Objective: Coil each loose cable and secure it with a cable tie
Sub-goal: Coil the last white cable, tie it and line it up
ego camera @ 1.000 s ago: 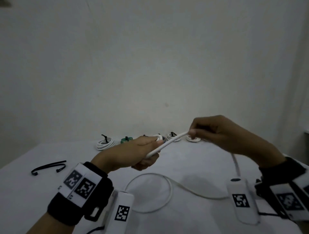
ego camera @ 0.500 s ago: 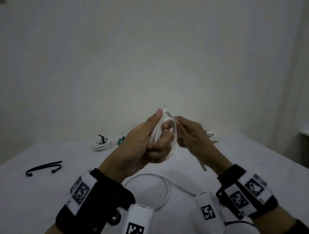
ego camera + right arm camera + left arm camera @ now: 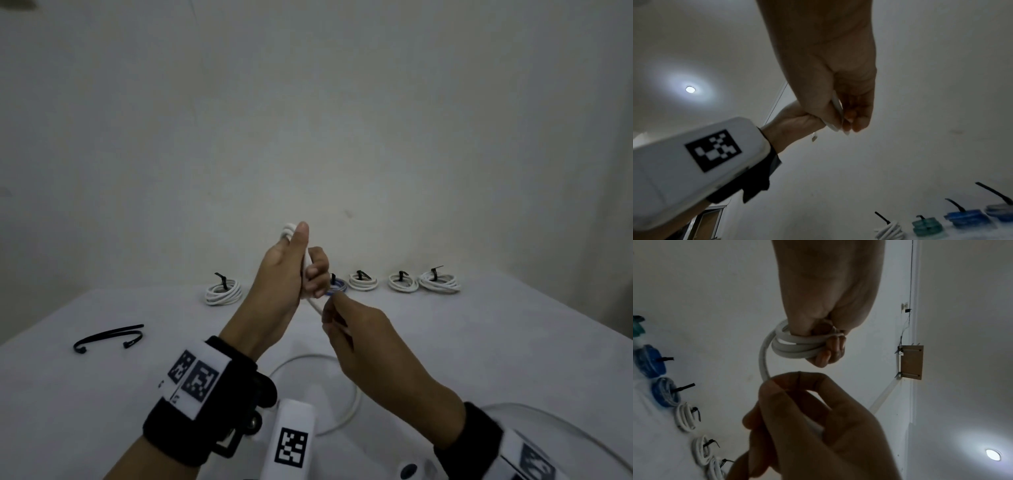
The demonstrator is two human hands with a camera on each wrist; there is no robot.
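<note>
- Here, I am gripping the small coil of the white cable in my left hand, raised above the table.
- My right hand, just below the coil, is pinching the loose run.
- The slack is trailing down from the coil and lying looped on the table, so the next wrap is feeding upward.
- The black cable tie is lying well left of the coil.
- The cable's far end is running out of frame.
</note>
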